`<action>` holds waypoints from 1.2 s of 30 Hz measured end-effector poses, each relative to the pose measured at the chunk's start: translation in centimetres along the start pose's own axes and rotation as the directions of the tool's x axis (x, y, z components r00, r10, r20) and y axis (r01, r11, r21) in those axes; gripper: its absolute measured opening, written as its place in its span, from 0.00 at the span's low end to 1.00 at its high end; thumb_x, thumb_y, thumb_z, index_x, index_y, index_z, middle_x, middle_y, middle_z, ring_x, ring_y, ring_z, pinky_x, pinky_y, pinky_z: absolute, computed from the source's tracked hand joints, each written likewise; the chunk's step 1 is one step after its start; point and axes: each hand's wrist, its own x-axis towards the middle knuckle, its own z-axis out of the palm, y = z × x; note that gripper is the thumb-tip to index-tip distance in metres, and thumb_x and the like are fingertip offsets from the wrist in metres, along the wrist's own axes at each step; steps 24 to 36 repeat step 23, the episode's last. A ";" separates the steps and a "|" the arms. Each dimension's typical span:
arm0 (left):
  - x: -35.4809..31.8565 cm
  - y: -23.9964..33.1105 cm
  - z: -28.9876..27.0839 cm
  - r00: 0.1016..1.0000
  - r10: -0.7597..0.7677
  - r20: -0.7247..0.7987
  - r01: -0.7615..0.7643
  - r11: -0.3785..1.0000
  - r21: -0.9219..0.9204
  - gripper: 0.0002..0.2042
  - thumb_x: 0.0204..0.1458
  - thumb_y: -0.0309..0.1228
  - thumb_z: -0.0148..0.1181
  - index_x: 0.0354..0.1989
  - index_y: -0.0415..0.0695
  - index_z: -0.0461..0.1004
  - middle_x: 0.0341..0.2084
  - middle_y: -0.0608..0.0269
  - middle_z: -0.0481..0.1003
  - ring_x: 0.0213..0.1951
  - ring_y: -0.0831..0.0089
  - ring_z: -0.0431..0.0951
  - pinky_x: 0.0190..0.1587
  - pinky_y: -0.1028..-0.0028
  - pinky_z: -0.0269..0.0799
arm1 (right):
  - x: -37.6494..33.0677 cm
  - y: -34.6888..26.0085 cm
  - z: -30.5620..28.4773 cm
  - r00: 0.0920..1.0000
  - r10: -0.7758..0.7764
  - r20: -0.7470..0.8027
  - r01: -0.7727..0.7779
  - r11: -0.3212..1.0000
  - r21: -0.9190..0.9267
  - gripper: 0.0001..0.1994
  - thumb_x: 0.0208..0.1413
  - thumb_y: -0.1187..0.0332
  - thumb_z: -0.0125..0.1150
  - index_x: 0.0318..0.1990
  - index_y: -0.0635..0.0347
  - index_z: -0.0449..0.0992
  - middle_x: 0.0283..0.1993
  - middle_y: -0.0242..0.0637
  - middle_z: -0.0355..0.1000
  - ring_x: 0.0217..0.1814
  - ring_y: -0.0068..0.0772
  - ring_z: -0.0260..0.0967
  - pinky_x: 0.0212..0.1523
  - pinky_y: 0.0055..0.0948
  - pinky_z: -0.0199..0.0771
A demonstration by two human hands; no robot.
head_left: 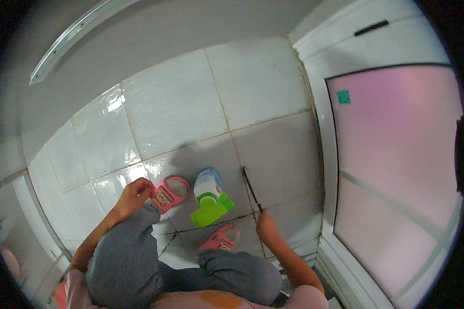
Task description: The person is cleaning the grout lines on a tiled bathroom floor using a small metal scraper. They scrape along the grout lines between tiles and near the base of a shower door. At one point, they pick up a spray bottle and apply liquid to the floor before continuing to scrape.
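My right hand (265, 228) is closed round the lower end of a slim black brush (251, 188). The brush's far tip rests on the tile floor, close beside a dark grout line. My left hand (136, 196) is held above my left knee, its fingers curled in, and nothing shows in them. Between my feet stands a white and blue spray bottle (208, 184) with a bright green trigger head (211, 210). My feet are in pink slippers: the left slipper (170, 193) is beside the bottle, and the right slipper (221, 238) is partly hidden by my knee.
Pale floor tiles (175, 113) with dirty grout lines spread ahead, shiny with wet at the left. A white-framed door with a frosted pinkish panel (397, 154) is on the right. A grey wall (216, 23) closes the far side, with a light rail (72, 38) at upper left.
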 end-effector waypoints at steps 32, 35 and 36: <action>2.4 5.0 5.0 0.937 -0.021 0.348 -0.124 0.912 0.390 0.08 0.49 0.25 0.47 0.39 0.39 0.66 0.29 0.57 0.72 0.34 0.71 0.74 0.35 0.71 0.70 | -1.6 4.2 5.6 0.960 0.113 -0.257 0.001 0.915 0.404 0.16 0.55 0.57 0.41 0.38 0.60 0.70 0.33 0.50 0.70 0.35 0.51 0.68 0.34 0.42 0.65; 2.4 5.0 5.0 0.937 -0.021 0.348 -0.124 0.912 0.390 0.08 0.49 0.25 0.47 0.39 0.39 0.66 0.29 0.57 0.72 0.34 0.71 0.74 0.35 0.71 0.70 | -1.6 4.2 5.6 0.960 0.113 -0.257 0.001 0.915 0.404 0.16 0.55 0.57 0.41 0.38 0.60 0.70 0.33 0.50 0.70 0.35 0.51 0.68 0.34 0.42 0.65; 2.4 5.0 5.0 0.937 -0.021 0.348 -0.124 0.912 0.390 0.08 0.49 0.25 0.47 0.39 0.39 0.66 0.29 0.57 0.72 0.34 0.71 0.74 0.35 0.71 0.70 | -1.6 4.2 5.6 0.960 0.113 -0.257 0.001 0.915 0.404 0.16 0.55 0.57 0.41 0.38 0.60 0.70 0.33 0.50 0.70 0.35 0.51 0.68 0.34 0.42 0.65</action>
